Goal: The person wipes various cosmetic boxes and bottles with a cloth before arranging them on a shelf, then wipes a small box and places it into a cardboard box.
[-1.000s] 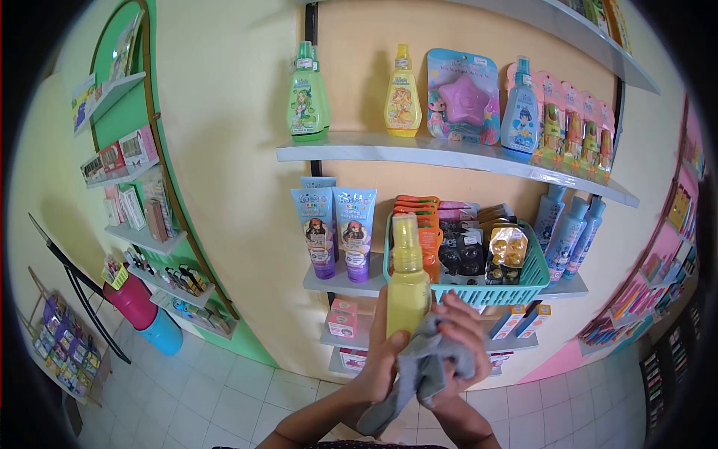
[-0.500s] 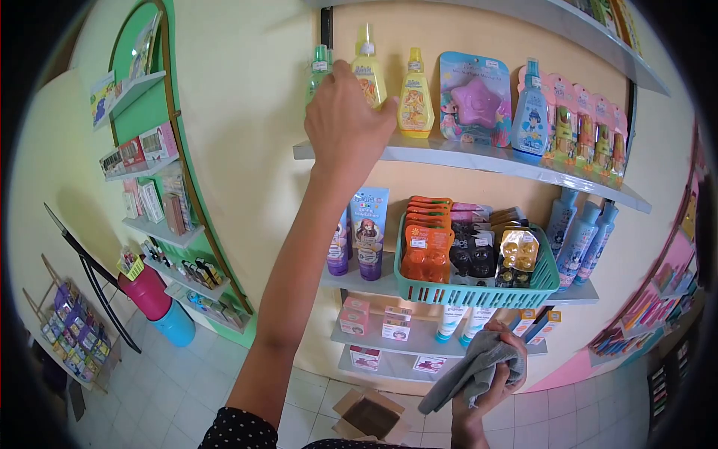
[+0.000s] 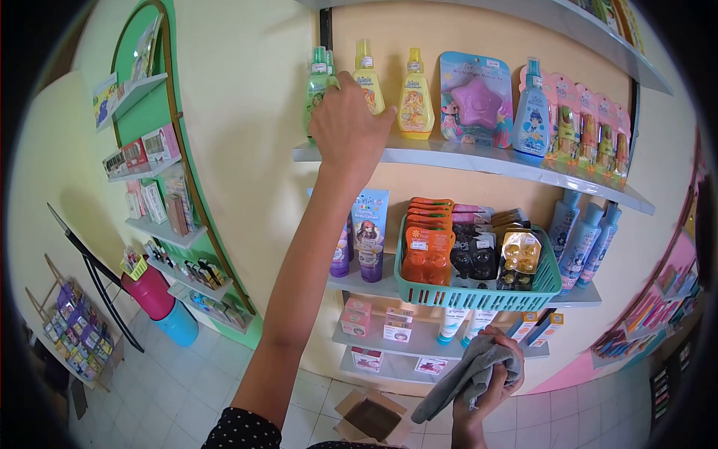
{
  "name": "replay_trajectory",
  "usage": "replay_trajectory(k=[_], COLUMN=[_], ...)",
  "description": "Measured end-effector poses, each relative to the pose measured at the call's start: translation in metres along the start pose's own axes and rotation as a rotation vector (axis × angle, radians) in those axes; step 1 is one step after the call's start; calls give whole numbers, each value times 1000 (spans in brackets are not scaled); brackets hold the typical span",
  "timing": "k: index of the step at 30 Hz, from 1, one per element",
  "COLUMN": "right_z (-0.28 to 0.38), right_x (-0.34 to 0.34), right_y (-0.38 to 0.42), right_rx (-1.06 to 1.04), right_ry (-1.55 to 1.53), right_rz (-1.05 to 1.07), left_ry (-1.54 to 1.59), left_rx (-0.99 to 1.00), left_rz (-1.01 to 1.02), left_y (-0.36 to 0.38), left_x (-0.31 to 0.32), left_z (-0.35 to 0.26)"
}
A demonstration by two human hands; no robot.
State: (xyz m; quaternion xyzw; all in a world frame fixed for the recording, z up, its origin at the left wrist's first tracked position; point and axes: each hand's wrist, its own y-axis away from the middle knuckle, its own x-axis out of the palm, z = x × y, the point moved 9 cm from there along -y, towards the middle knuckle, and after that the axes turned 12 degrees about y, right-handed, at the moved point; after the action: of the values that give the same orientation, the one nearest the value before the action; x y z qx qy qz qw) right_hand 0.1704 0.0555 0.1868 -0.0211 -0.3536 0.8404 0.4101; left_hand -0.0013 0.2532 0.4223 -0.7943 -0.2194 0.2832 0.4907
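My left hand reaches up to the upper shelf with its fingers closed around a yellow spray bottle. The hand hides the lower part of that bottle. Just left of the hand stands a green spray bottle, with a second green cap behind it. To the right, a similar yellow bottle stands upright on the shelf. Low at the right, my right hand grips a crumpled grey cloth, which hangs out to the left.
A blue spray bottle and carded toys share the upper shelf. Below is a teal basket of hair accessories, beside lotion tubes and blue bottles. An open cardboard box lies on the floor.
My left hand has lowered the yellow bottle toward the shelf. More of the green bottles now shows beside it. My right hand keeps the cloth in nearly the same place.
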Motion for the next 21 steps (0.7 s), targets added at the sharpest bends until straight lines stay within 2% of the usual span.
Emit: replay_trajectory(k=[9,21], right_z=[-2,-2], right_x=[3,1], right_y=[0,-1], right_rx=[14,47], right_ry=[7,-23], right_rz=[18,-32], left_ry=[-28,-140], left_rx=[56,6], left_rz=[2,25], left_y=[-3,-4], left_x=[2,-2], left_z=[-6,-12])
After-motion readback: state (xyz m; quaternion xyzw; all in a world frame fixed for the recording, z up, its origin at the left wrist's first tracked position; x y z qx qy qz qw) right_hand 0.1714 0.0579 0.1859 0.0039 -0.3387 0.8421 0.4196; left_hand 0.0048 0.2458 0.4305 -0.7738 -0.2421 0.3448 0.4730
